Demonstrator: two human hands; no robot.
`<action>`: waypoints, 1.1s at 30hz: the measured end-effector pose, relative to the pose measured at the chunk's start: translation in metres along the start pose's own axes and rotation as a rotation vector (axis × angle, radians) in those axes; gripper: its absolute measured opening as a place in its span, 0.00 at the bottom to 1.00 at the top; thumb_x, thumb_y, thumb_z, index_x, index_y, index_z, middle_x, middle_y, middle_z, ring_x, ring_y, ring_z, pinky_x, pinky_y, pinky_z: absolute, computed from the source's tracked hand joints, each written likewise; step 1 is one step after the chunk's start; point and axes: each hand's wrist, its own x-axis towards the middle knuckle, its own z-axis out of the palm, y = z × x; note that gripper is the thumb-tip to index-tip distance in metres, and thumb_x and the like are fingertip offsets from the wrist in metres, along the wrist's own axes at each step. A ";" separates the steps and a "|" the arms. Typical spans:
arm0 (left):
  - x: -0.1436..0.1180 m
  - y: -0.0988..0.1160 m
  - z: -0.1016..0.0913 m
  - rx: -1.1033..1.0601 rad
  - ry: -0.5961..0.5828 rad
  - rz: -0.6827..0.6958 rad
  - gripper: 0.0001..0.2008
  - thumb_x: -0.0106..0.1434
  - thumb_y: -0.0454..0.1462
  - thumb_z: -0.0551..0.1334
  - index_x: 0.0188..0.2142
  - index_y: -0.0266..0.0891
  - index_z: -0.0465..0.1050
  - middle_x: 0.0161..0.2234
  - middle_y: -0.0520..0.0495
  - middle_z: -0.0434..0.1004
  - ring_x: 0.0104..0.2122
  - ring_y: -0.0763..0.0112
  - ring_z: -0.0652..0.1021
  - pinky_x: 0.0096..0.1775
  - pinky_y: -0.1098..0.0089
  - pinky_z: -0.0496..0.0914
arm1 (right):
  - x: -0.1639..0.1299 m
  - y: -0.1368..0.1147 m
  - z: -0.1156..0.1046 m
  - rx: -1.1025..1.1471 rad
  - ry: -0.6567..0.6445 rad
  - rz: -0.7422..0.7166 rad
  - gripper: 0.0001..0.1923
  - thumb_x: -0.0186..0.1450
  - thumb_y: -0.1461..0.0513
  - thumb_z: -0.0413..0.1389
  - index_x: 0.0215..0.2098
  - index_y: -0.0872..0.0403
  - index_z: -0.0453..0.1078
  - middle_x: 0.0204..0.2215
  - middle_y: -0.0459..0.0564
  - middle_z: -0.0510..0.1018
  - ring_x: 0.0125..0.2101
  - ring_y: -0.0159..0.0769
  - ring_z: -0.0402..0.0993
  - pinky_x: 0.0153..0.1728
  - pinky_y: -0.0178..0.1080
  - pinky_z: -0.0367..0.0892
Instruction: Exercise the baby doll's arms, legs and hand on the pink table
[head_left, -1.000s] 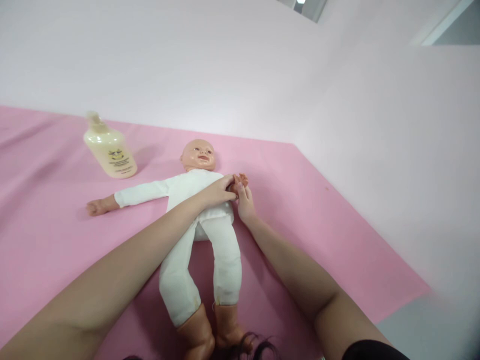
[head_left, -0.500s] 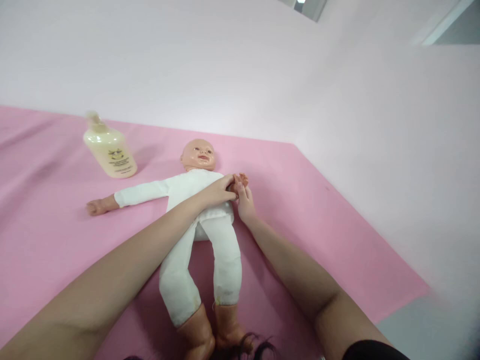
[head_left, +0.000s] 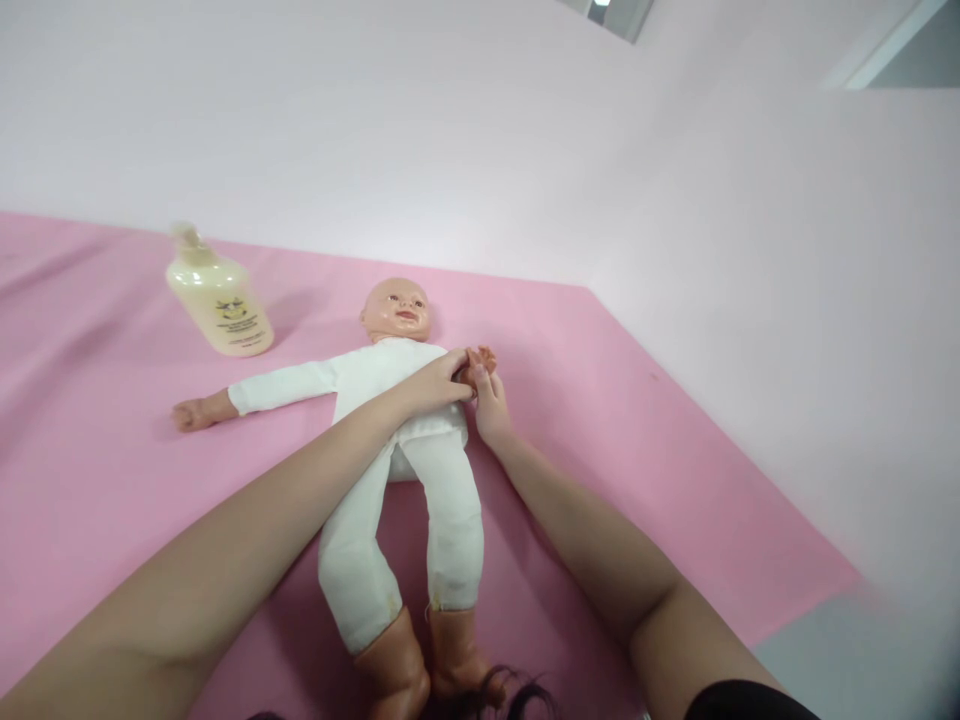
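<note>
A baby doll (head_left: 367, 375) with a white cloth body lies on its back, head away from me and feet toward me. My left hand (head_left: 441, 383) reaches across its chest and is closed around the doll's forearm near the wrist. From the right, my right hand (head_left: 490, 400) holds the doll's small plastic hand (head_left: 482, 358), with the thumb on its palm. My fingers partly cover that hand and wrist. The doll's other arm (head_left: 281, 388) stretches out to the left, untouched.
A pale yellow pump bottle (head_left: 229, 305) stands to the left of the doll's head. Pink cloth (head_left: 585, 400) covers the table, and its edge runs along the right. Behind is a white wall (head_left: 450, 130). Strands of dark hair (head_left: 529, 695) hang at the bottom edge.
</note>
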 end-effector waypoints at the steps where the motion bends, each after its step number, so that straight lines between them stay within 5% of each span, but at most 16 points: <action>1: 0.000 0.000 0.000 -0.001 -0.002 0.003 0.16 0.49 0.31 0.58 0.40 0.37 0.66 0.34 0.49 0.73 0.35 0.66 0.74 0.36 0.68 0.69 | 0.000 0.000 0.000 -0.004 -0.001 0.000 0.29 0.61 0.42 0.52 0.52 0.49 0.73 0.55 0.49 0.75 0.59 0.42 0.67 0.63 0.47 0.55; 33: -0.001 0.004 0.001 -0.008 0.005 -0.001 0.15 0.49 0.30 0.57 0.39 0.37 0.65 0.34 0.49 0.72 0.34 0.68 0.74 0.35 0.70 0.69 | -0.001 -0.002 0.000 -0.009 -0.008 0.010 0.29 0.61 0.41 0.51 0.52 0.48 0.72 0.55 0.48 0.75 0.59 0.40 0.66 0.64 0.46 0.54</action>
